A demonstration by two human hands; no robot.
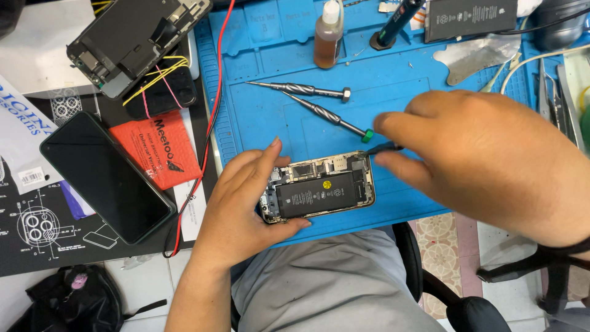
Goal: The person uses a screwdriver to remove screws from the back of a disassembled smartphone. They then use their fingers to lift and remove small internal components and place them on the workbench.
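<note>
Opened phone (pixel 319 187) at near edge of blue mat (pixel 399 92), left hand (pixel 236 212) clasping its left end, right hand (pixel 491 157) pinching dark tool (pixel 382 148), tip at phone's top right corner, two screwdrivers (pixel 307 98) just beyond, amber bottle (pixel 327 37) at mat's far edge.

work mat (pixel 393 80): bright blue
opened phone (pixel 319 187): gold frame, black battery with a yellow dot
two screwdrivers (pixel 307 90): grey metal, one with a green cap
bottle (pixel 327 40): amber liquid, white nozzle
padded pouch (pixel 161 147): red with black print
wire (pixel 212 117): red
dark phone (pixel 104 175): black glass
counter's left edge (pixel 37 221): black sheet with white line drawings
</note>
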